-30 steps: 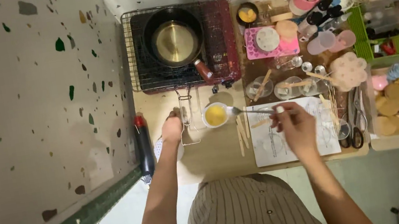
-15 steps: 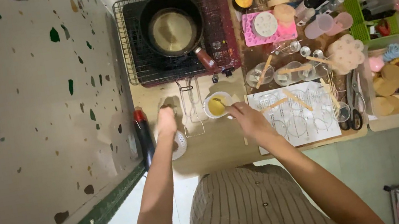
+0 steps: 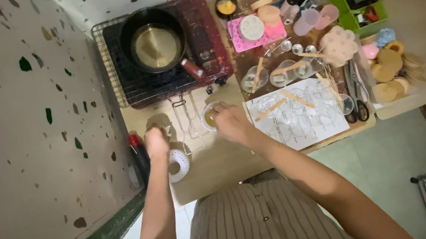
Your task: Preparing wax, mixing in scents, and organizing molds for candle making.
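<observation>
Right hand [image 3: 232,122] sits closed over the near rim of the small cup of yellow liquid [image 3: 210,118], which I see on the table [image 3: 215,165] just in front of the burner [image 3: 166,46], touching the fingers on their left side. Left hand [image 3: 157,143] rests curled on the table, well left of the cup, just above a white perforated disc [image 3: 177,164] (whether it grips anything I cannot tell). Open tabletop lies toward me; the wire rack [image 3: 190,119] crowds the cup's left.

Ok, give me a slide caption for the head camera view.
Right hand at a small cup of yellow liquid, left hand by a white round perforated object, below a black pan.
</observation>
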